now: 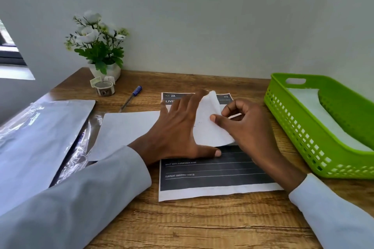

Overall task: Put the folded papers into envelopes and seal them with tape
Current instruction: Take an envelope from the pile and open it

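- The wooden desk point(202, 226) takes up most of the shot, running back to a plain pale wall.
- On the left edge sits a big stack of white envelopes in clear plastic wrap point(36, 137), shiny and crinkled along its right side.
- A bright green plastic basket point(299, 139) sits on the right, with slotted walls and a handle cutout, and there's some white paper point(323, 115) lying inside it.
- In the middle lies a printed form point(214, 178), mostly black with white lines and small lettering, flat on the desk under both hands.
- The white envelope point(129, 129) lies flat just left of the form, overlapping its left edge, and its flap end point(210, 123) is lifted up between the two hands.
- The left hand point(178, 129) lies on the envelope with fingers spread and pretty straight, thumb stretched out onto the form, basically pinning it down.
- The right hand point(249, 125) has its fingers curled, thumb and fingertips pinching the raised flap end from the right side.
- Back left corner has a little pot of white flowers point(97, 44) with green leaves.
- Right in front of the pot is a roll of tape point(104, 87), standing alone, well apart from the hands.
- A blue pen point(131, 98) lies at an angle between the tape and the form.
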The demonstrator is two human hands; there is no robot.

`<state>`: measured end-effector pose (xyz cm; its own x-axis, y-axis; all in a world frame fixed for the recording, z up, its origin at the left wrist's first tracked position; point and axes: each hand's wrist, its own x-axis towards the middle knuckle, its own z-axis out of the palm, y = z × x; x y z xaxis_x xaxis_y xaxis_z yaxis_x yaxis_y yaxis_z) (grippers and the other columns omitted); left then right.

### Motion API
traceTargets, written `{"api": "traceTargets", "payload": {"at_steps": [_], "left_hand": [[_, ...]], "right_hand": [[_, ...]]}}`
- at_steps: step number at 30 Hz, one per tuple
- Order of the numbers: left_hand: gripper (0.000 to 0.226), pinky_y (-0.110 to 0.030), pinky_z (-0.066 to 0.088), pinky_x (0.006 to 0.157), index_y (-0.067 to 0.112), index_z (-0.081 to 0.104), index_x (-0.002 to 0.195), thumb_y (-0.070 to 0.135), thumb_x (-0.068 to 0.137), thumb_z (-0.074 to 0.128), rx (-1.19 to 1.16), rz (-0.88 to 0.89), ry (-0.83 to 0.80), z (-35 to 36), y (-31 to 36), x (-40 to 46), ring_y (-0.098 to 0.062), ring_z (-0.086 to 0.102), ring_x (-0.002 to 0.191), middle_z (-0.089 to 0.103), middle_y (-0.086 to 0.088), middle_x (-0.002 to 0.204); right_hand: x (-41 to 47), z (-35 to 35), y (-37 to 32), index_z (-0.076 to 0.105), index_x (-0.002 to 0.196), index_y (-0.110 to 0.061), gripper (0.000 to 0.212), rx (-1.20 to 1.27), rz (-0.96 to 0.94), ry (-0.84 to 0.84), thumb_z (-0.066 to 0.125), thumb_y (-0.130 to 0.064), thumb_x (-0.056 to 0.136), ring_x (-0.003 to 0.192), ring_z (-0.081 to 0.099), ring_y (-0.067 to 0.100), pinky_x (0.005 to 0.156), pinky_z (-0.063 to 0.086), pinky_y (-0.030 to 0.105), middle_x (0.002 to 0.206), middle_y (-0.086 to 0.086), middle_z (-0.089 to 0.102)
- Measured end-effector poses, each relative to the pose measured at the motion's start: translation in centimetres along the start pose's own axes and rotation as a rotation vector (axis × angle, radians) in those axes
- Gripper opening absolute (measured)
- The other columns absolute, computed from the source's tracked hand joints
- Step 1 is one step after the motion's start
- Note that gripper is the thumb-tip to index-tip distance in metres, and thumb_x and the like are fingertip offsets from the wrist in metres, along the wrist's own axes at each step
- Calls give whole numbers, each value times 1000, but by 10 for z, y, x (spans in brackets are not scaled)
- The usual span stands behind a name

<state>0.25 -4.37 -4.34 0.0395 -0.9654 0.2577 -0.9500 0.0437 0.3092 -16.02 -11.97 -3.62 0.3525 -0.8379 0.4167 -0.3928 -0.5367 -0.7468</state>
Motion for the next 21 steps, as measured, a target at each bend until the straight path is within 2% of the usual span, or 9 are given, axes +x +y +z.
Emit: {"api": "traceTargets", "payload": {"at_steps": [3,5,9,12,14,18,21], "left_hand": [[118,-68,14,113,36,-2,145,88,55,54,5,21,34,1,0,-1,-28,30,139,21,1,155],[117,-67,13,113,35,0,145,87,57,55,19,56,66,0,-1,-2,-27,28,139,19,4,154],[117,-67,11,113,33,2,146,86,58,56,54,99,97,-2,-2,-2,-26,26,139,17,6,152],[116,-68,7,113,35,-1,145,87,57,55,71,105,87,-6,-2,-1,-27,21,142,16,2,156],[116,-69,5,113,35,-2,145,88,57,54,86,109,83,-9,-2,-1,-28,20,142,16,1,156],[113,-69,2,113,33,1,145,87,59,51,125,137,110,-11,0,-3,-28,23,142,20,-4,155],[110,-68,3,114,32,4,144,86,61,51,156,163,135,-13,2,-4,-28,28,139,27,-7,152]], "right_hand": [[0,-1,-1,68,83,-23,22,23,50,-64,81,-40,77,79,67,10,56,55,30,88,-10,68],[1,-1,1,73,89,-21,23,54,96,-123,80,-40,78,77,67,11,57,52,29,87,-6,69],[5,-9,-2,76,76,-19,12,250,193,-206,80,-29,80,64,65,-1,48,45,13,73,-4,72],[9,-18,-8,75,68,-20,14,350,255,-261,80,-27,80,55,60,0,46,43,15,67,-6,73],[11,-22,-11,75,67,-19,16,385,274,-284,80,-27,80,55,60,4,48,44,18,65,-3,72],[13,-29,-11,74,67,-19,15,392,308,-264,82,-29,76,64,56,7,55,47,21,66,-10,70],[12,-31,-11,76,82,-13,10,478,317,-331,77,-23,82,76,70,9,63,54,20,82,-4,78]]}}
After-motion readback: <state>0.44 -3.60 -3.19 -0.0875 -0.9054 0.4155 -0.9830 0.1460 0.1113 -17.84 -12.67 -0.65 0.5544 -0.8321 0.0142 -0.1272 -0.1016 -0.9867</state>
